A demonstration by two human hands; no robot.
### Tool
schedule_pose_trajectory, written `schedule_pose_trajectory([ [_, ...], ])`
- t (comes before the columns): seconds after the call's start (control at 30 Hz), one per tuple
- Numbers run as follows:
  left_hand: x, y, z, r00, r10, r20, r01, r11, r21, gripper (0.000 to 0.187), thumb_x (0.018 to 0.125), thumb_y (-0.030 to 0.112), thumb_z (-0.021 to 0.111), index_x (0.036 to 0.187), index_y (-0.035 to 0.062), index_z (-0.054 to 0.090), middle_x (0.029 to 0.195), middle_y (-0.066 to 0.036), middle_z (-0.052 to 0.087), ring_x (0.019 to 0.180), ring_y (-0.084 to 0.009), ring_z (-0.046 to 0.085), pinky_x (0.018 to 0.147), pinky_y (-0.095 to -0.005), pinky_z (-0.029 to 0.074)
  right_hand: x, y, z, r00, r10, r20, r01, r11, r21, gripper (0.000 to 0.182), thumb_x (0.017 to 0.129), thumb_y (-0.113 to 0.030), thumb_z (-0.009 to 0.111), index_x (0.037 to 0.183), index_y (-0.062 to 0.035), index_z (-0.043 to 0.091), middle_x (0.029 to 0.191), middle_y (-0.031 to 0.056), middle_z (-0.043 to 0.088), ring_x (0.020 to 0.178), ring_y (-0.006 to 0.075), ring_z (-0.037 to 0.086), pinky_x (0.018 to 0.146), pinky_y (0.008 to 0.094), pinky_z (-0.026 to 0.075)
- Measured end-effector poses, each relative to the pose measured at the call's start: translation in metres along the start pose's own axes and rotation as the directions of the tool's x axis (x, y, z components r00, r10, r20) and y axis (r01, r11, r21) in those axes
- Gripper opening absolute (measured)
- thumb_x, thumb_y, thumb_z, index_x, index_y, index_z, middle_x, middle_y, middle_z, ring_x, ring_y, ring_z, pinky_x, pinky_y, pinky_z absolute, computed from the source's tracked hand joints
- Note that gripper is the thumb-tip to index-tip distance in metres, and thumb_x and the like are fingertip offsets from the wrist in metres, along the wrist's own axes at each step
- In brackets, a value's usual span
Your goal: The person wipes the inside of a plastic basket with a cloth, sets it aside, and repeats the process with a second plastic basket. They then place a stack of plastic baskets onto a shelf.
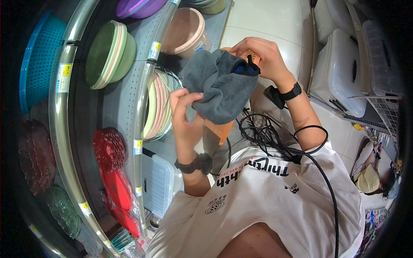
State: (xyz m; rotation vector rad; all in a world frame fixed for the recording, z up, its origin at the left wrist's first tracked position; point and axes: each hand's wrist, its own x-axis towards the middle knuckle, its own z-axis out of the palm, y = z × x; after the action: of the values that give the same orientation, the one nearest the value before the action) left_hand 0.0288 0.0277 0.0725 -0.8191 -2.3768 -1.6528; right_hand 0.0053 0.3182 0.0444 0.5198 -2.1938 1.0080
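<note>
White shirt (275,202) is nearest, six o'clock; toward twelve, left hand (186,116) pinches grey cloth (221,90); right hand (262,50), I cannot tell its grip; if cable (328,182) snags, cloth could slip.

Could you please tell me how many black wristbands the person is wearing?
2: one wristband just behind the left hand, which holds the gray cloth; another wristband just behind the right hand. None seems hidden.
</note>
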Motion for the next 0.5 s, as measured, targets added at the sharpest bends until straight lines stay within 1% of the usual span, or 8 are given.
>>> schedule_pose_trajectory([
  [0.2,0.000,-0.001,0.001,1.000,0.007,0.003,-0.007,1.000,-0.015,0.047,0.067,-0.016,0.071,0.108,0.0058,0.067,0.108,-0.009,0.049,0.102,-0.0244,0.056,0.094,-0.0306,0.045,0.000,0.006,0.002,1.000,0.004,-0.025,-0.003,0.999,0.042,0.025,0.075,-0.013,0.084,0.087,-0.0056,0.064,0.092,0.0086,0.076,0.092,0.0255,0.077,0.077,0.0331,0.061],
  [0.37,-0.002,-0.004,-0.001,1.000,0.011,0.011,-0.011,1.000,-0.010,0.046,0.068,-0.014,0.074,0.109,0.0063,0.067,0.107,-0.008,0.049,0.101,-0.0237,0.055,0.092,-0.0302,0.045,-0.001,0.007,0.002,1.000,0.026,-0.013,-0.025,0.999,0.038,0.026,0.074,-0.012,0.085,0.086,-0.0054,0.063,0.091,0.0088,0.076,0.092,0.0252,0.077,0.078,0.0334,0.061],
  [0.5,-0.002,-0.003,-0.001,1.000,0.014,0.003,-0.014,1.000,-0.013,0.045,0.069,-0.013,0.075,0.109,0.0066,0.067,0.107,-0.008,0.049,0.100,-0.0235,0.055,0.092,-0.0301,0.045,-0.002,0.014,0.004,0.999,0.045,-0.018,-0.044,0.996,0.074,0.027,0.074,-0.013,0.086,0.087,-0.0056,0.064,0.092,0.0088,0.077,0.092,0.0248,0.077,0.080,0.0336,0.060],
])
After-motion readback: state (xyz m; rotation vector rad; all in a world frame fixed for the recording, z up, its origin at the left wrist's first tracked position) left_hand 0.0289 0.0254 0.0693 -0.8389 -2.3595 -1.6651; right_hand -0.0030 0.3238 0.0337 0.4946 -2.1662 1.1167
